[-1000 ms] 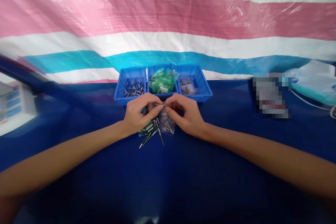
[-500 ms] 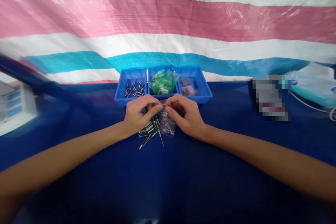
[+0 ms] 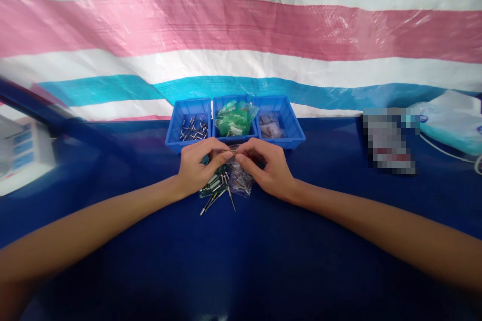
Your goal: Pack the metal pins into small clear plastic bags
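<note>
My left hand point(image 3: 198, 166) and my right hand point(image 3: 266, 168) meet above the table, thumbs and forefingers pinched. Between their fingertips is a thin brass-coloured piece point(image 3: 229, 151), too small to name surely; both hands hold its ends. Right below lies a clear plastic bag point(image 3: 241, 179) with small metal parts in it. Beside it, partly hidden by my left hand, is a dark green bag point(image 3: 209, 188) with metal pop rivets on it. Several loose rivets point(image 3: 214, 201) stick out toward me over the blue table.
Behind my hands stand three blue bins: the left bin point(image 3: 172, 133) with loose rivets, the middle bin point(image 3: 226, 137) with green bags, the right bin point(image 3: 295, 130) with clear bags. A white device point(image 3: 28, 155) stands left. At right are a blurred-out object point(image 3: 389, 143) and a white-and-teal package point(image 3: 452, 120).
My hands stay pinched together in nearly the same place, with a slight shift at the fingertips. The whole view has moved a little; bags, rivets and bins lie as before.
</note>
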Demonstrator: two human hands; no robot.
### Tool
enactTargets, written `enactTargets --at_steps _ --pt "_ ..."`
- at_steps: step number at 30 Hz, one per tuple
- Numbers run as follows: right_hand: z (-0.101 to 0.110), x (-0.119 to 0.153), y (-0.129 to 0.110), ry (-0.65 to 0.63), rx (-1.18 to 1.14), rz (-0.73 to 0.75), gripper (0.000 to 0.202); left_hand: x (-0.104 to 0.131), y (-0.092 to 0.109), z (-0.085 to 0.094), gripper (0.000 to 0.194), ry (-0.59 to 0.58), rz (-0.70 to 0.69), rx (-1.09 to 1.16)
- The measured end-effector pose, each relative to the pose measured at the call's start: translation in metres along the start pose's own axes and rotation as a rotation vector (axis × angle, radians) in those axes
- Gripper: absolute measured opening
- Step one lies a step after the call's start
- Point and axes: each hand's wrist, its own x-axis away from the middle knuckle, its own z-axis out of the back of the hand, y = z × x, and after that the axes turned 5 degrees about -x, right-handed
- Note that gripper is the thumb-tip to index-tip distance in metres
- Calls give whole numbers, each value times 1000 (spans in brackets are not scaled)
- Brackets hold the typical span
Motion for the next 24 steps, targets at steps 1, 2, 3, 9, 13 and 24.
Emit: enactTargets --at_steps 1,2,3,9,13,24 --pt "0 0 0 -7 -7 1 7 0 1 0 10 -8 5 -4" --pt "0 0 0 -12 -14 1 8 0 1 0 11 -18 10 -5" --pt "0 0 0 -15 -21 0 8 -1 1 1 12 -28 14 -3" --pt "0 0 -1 0 -27 -15 8 1 -1 2 16 -90 29 33" --pt "-1 1 -1 -9 -29 -18 9 2 -2 3 18 -113 25 57" --pt "0 1 -1 -10 -16 10 7 0 2 4 17 -144 10 31"
